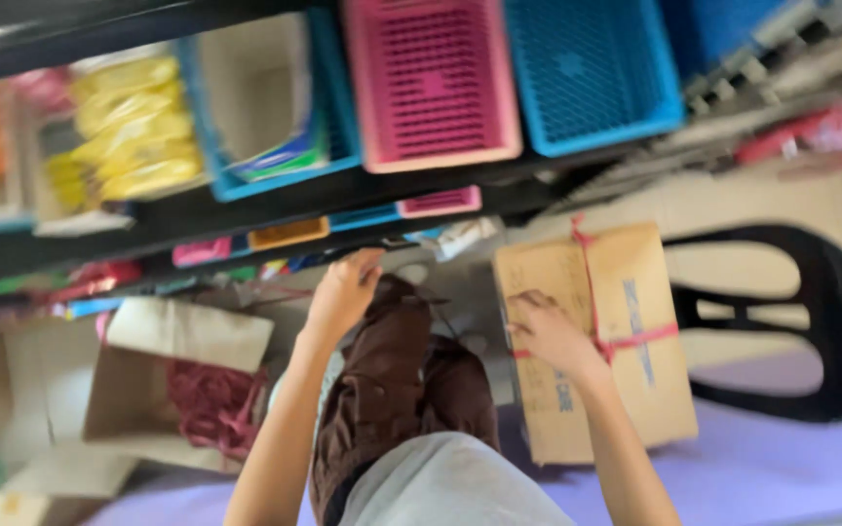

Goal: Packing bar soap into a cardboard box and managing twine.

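**Inspector:** Cardboard box [596,341], flat and tan, bound crosswise with red string [635,339]. It stands on edge just beside the person's legs, in front of a black plastic chair [830,331]. Blue print runs along its face.

**Clerk:** And the hands?

**Inspector:** Right hand [550,333] rests on the box's near face, fingers curled where the string crosses; the blur hides whether they pinch it. Left hand [343,292] reaches toward the lower shelf edge, fingers bent, holding nothing I can make out.

**Clerk:** The shelving?

**Inspector:** Dark shelf [275,200]. On top, side by side: a blue basket [596,73], a pink basket [436,83], another blue basket [265,107] holding a pale carton, then yellow packets [133,122]. Beneath, small pink, orange and blue trays in a row.

**Clerk:** Floor?

**Inspector:** An open cardboard carton [163,380] left of the legs, a tangle of red string [214,404] inside. Red packages [821,131] lie at far right.
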